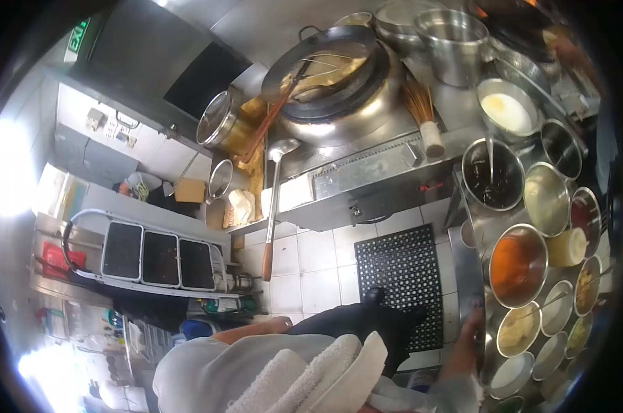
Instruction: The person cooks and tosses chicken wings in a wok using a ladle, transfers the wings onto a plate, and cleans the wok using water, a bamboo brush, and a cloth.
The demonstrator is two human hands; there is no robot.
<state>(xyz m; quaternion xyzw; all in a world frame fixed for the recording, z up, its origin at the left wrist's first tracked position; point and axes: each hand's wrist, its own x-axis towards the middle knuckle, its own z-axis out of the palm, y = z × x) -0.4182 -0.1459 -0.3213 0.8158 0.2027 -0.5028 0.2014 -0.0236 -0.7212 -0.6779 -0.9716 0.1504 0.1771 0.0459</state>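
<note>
My left hand (278,324) hangs low in front of my white shirt, beside my dark trousers. Its fingers are too small and partly hidden to read, and I see no object in it. At the right, my right hand (472,325) is by the edge of the steel counter (465,275); whether it touches the edge or grips anything does not show. Closest to it are a bowl of orange sauce (518,267) and a bowl of pale yellow paste (518,330). A long-handled ladle (275,193) lies across the stove's front edge, away from both hands.
Ahead, a wok (325,72) holds a wire skimmer. A bamboo brush (425,120) stands beside it. Several seasoning bowls line the right counter. A folding step ladder (161,258) is at left, a black rubber mat (401,275) on the floor. Another person's arm (569,55) shows at upper right.
</note>
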